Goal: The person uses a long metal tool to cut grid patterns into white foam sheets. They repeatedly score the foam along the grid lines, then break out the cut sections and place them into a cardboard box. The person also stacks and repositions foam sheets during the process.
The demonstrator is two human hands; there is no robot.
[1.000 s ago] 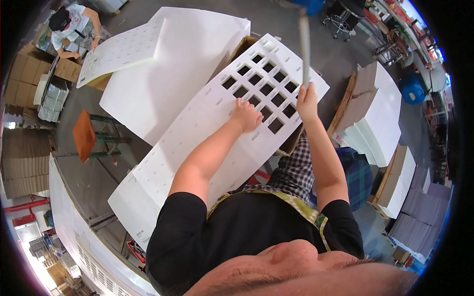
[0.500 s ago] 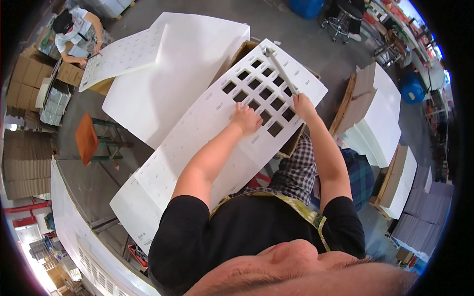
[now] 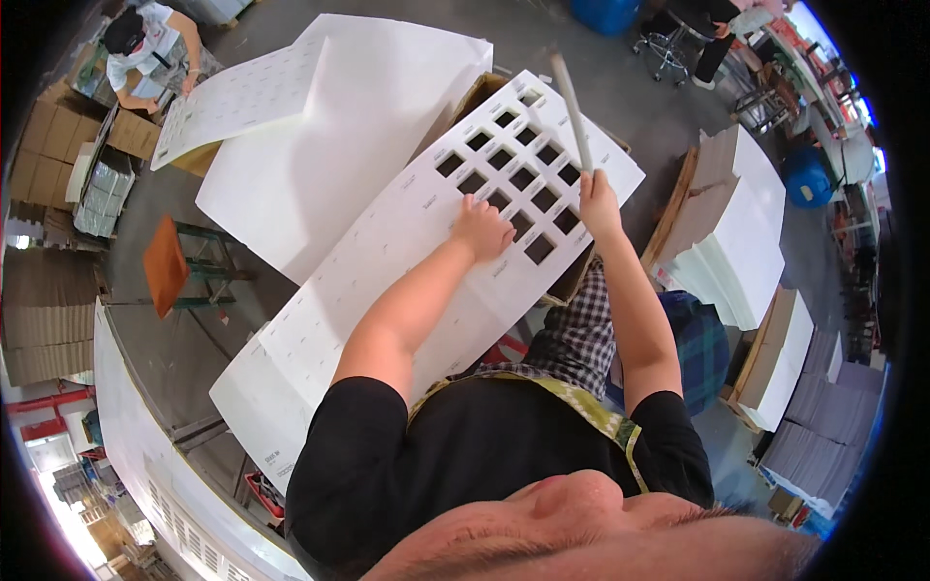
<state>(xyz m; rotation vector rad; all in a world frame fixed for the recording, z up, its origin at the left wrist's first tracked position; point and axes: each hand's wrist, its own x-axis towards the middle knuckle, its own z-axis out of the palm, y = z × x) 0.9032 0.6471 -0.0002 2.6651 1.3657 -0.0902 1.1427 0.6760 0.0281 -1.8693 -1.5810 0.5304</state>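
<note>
A long white board (image 3: 387, 261) with rows of square cut-out holes at its far end lies slanting in front of me. My right hand (image 3: 600, 201) is closed round the handle of a slim, pale grey hammer (image 3: 573, 111), raised above the far right part of the holes. Its far end is blurred by motion. My left hand (image 3: 481, 230) rests on the board beside the holes, fingers apart and slightly bent, fingertips near the hole edges. At the far corner one square (image 3: 530, 98) looks partly opened. Under this end stands a cardboard box (image 3: 562, 281), mostly hidden.
Another large white sheet (image 3: 378, 107) lies beyond, left of my board. A person (image 3: 155, 53) works at a printed white sheet at the far left. An orange-topped stool (image 3: 167, 266) stands at left. Stacks of white board (image 3: 741, 232) sit on pallets at right.
My right hand has lifted the hammer off the board, its head swinging up and away. A square at the far corner, covered by the hammer head before, now shows partly opened. My left hand stays put.
</note>
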